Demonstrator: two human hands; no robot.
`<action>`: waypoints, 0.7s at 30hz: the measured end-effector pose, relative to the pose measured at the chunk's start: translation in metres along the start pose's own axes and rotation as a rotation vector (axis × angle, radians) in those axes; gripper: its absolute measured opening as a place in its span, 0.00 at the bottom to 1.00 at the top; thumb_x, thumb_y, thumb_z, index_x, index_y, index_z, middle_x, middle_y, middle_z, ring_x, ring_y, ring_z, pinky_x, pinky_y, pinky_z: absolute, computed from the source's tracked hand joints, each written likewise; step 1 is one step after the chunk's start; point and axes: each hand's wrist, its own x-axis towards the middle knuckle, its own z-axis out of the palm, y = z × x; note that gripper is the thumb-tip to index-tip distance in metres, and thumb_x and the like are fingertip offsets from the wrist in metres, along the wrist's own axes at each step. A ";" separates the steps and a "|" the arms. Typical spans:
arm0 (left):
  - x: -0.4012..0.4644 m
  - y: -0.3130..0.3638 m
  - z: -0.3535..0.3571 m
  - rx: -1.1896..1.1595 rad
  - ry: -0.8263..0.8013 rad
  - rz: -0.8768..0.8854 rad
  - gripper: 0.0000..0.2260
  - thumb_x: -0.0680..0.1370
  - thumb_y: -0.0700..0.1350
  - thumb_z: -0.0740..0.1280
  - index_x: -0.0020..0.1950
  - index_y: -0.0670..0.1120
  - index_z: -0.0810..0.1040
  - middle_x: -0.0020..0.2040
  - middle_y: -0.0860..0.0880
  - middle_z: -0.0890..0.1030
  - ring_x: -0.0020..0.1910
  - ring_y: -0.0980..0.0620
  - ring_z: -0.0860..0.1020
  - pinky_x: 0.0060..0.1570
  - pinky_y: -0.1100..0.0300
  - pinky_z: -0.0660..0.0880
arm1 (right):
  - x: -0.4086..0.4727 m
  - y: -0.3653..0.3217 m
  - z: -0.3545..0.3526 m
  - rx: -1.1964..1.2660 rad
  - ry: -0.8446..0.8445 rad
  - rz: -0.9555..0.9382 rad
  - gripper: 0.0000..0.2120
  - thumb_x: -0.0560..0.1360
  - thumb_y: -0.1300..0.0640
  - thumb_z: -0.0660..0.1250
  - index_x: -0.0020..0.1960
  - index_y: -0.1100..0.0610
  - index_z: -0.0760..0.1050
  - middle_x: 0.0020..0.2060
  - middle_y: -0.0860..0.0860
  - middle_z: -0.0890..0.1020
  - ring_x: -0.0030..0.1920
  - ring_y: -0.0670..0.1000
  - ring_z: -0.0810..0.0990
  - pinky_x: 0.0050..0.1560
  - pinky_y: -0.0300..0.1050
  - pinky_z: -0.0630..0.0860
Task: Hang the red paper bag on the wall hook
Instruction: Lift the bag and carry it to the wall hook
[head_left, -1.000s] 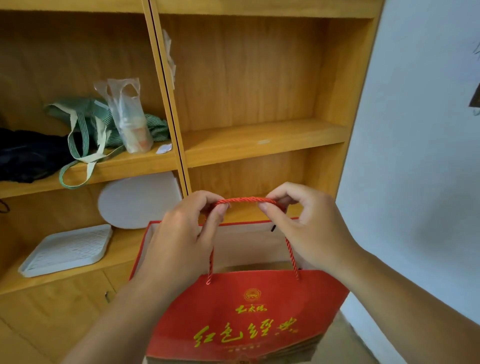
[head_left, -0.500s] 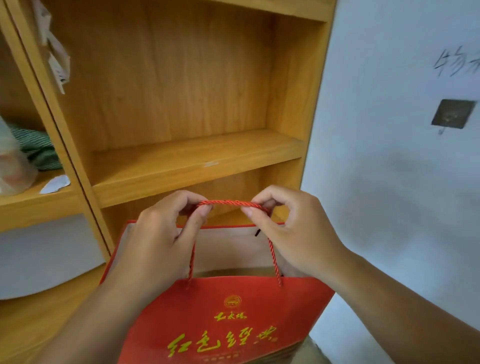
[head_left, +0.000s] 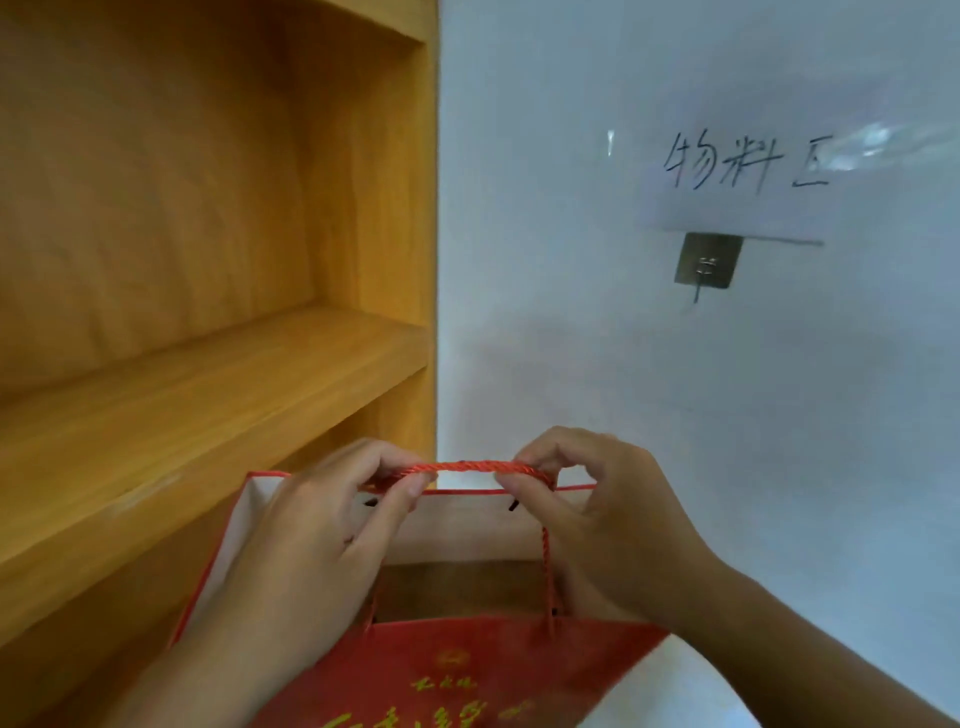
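The red paper bag with gold lettering hangs open at the bottom centre of the head view. Its red rope handle is stretched level between my two hands. My left hand pinches the handle's left end, my right hand pinches its right end. The wall hook, a small square metal plate with a thin prong, is stuck to the white wall up and to the right of the bag, well apart from the handle.
A wooden shelf unit fills the left half, its right side panel meeting the white wall. A paper note with handwritten characters is taped just above the hook.
The view has swung right and up: the shelf contents have left the frame and the hook now sits nearer the centre. Both hands keep the same hold on the handle.
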 end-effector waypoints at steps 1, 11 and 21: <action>0.013 -0.001 0.007 -0.020 -0.021 0.019 0.05 0.77 0.54 0.66 0.44 0.58 0.82 0.49 0.64 0.84 0.49 0.67 0.81 0.45 0.78 0.69 | 0.003 0.005 -0.006 -0.019 0.019 0.010 0.07 0.75 0.49 0.73 0.38 0.43 0.81 0.33 0.44 0.84 0.43 0.47 0.82 0.49 0.37 0.74; 0.103 0.003 0.080 -0.313 -0.126 0.049 0.02 0.75 0.48 0.77 0.44 0.56 0.87 0.44 0.60 0.87 0.46 0.59 0.85 0.49 0.49 0.83 | 0.021 0.056 -0.068 -0.172 0.162 0.120 0.05 0.74 0.47 0.73 0.42 0.47 0.84 0.34 0.42 0.83 0.44 0.43 0.82 0.50 0.34 0.74; 0.159 0.036 0.127 -0.366 -0.241 0.090 0.02 0.75 0.55 0.74 0.46 0.60 0.86 0.42 0.59 0.88 0.47 0.60 0.85 0.55 0.53 0.81 | 0.030 0.096 -0.122 -0.200 0.189 0.140 0.09 0.72 0.41 0.70 0.43 0.44 0.83 0.36 0.42 0.85 0.45 0.44 0.82 0.47 0.26 0.71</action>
